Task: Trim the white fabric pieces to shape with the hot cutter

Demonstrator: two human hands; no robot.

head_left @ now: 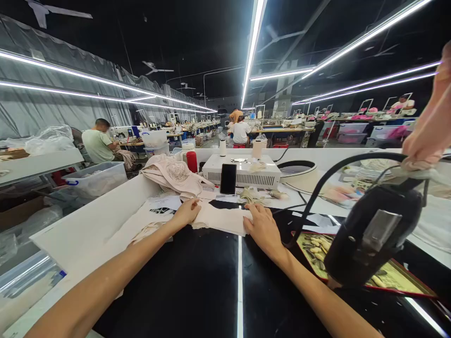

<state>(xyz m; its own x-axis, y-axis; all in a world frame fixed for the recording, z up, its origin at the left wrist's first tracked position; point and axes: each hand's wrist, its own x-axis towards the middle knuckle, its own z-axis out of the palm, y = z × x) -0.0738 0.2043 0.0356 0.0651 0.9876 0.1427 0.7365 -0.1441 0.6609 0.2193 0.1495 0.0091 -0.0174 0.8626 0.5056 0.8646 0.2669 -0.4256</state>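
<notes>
A flat cream fabric piece (221, 219) lies across the glossy black tabletop (204, 272) in front of me. My left hand (187, 212) pinches its left end between thumb and fingers, close to a heap of cream lace garments (174, 173). At the opposite end, my right hand (262, 224) has its thumb and fingertips closed on the right edge. Small cream scraps (150, 231) lie beside my left forearm. Just beyond the fabric, a dark phone (228, 178) stands upright against a white vented box (260, 174).
On the right, a black device (373, 234) with a thick cable hangs over a red-rimmed tray (405, 281) of small pieces. A red thread cone (191, 162) stands behind the garments. A white partition (95, 206) borders the left. Other people sit at sewing tables further off.
</notes>
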